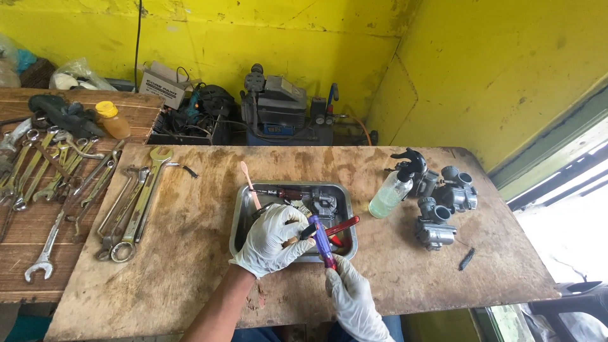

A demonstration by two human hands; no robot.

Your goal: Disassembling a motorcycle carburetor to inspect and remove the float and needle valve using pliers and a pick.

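A gloved right hand [354, 297] grips a purple-handled screwdriver [322, 240] over a metal tray [244, 206]. The left hand [273, 239] closes on a small part, hidden. The tool looks rigid and light, best held at its handle.

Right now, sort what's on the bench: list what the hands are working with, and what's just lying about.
In hand:
left hand
right hand
screwdriver
tray
small part under the left fingers, too hidden to identify

Lying about:
wrenches
spray bottle
carburetors
toothbrush
compressor
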